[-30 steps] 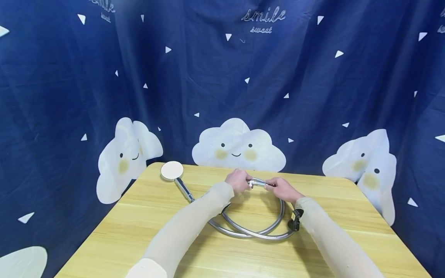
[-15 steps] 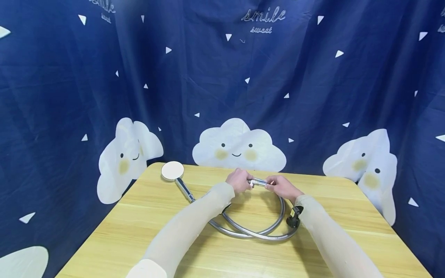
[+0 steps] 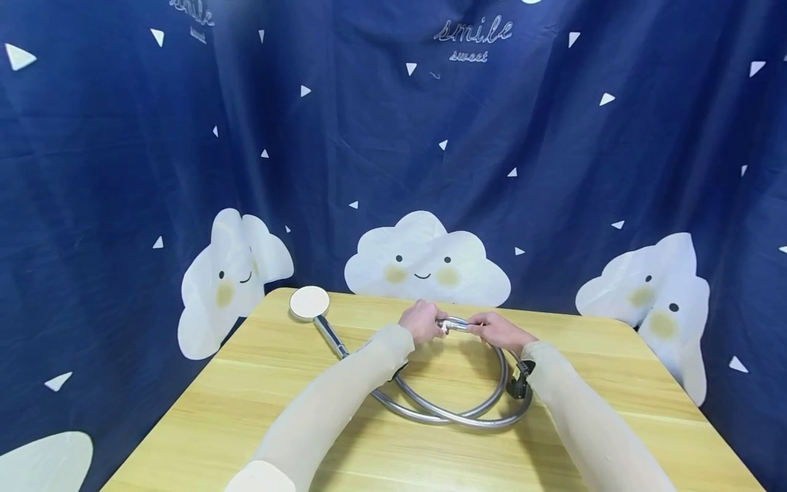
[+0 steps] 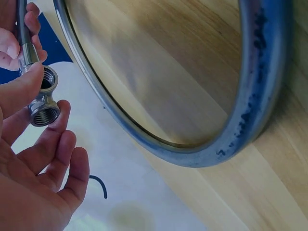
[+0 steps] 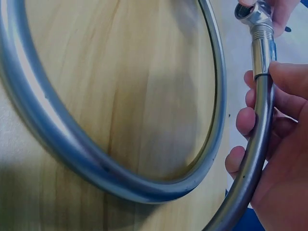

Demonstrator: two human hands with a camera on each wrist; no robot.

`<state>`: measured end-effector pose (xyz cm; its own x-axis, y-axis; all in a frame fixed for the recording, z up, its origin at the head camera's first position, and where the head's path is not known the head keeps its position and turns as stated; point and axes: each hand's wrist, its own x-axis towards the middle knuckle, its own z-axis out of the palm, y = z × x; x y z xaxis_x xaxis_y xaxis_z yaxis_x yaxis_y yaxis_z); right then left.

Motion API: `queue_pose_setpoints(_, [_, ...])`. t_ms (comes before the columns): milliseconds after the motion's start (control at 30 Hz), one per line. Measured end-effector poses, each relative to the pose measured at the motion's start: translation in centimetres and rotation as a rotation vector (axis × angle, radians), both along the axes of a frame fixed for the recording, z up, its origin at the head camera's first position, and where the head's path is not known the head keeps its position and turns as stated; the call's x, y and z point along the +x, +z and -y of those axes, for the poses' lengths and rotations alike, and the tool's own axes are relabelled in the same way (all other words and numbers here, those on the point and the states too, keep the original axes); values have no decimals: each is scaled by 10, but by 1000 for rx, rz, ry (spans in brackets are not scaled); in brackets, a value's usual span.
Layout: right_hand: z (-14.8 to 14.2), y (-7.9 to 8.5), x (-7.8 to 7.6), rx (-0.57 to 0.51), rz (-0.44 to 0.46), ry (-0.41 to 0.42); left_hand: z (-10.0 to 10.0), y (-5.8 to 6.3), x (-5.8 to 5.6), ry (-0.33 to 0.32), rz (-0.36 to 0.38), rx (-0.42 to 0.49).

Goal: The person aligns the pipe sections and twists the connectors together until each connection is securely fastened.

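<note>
In the left wrist view my left hand (image 4: 43,178) pinches a metal tee pipe fitting (image 4: 44,103) between thumb and fingers, two threaded openings showing. My right hand (image 5: 284,125) grips the end of a grey metal shower hose (image 5: 257,130), its thumb at the chrome hose nut (image 5: 261,55). The nut sits in line with the fitting, with some thread showing between them. In the head view both hands meet above the far part of the table, left hand (image 3: 423,321) and right hand (image 3: 501,331) close together. The hose loops across the wood below them.
A hand shower (image 3: 309,303) with a round white face and chrome handle lies at the table's far left. The wooden table (image 3: 233,417) backs onto a dark blue curtain (image 3: 393,123) with white clouds. A black wrist camera (image 3: 520,383) hangs by the hose loop.
My right fingers and wrist have shifted and turned slightly at the hose end. The left hand keeps its hold on the tee fitting. The head view has moved a little.
</note>
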<state>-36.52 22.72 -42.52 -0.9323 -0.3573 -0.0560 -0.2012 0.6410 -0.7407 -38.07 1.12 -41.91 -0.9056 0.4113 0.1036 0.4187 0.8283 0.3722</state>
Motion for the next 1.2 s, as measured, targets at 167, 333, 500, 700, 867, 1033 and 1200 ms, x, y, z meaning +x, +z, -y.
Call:
queue_pose_setpoints(167, [0,0,-1,-31,15,-23,-1,0,1,7,-5,-1])
queue_pose_setpoints(333, [1,1,1,-49,-9,-20,-1,1,2,10,-8,1])
queue_pose_setpoints(500, [0,1,0,-62,-40,2,-2,2,2,9,-1,2])
queue_pose_setpoints(700, [-2,1,-1,-26,-27,10,-2,2,2,4,-18,-14])
queue_pose_setpoints(867, [-1,0,-1,-42,-21,5,-3,1,3,12,-16,-21])
queue_pose_setpoints(1033, [1,0,0,-72,-22,-14,-3,1,4,19,-17,-24])
queue_pose_setpoints(1200, [2,2,1,-56,-12,-23,-3,3,5,23,-13,-10])
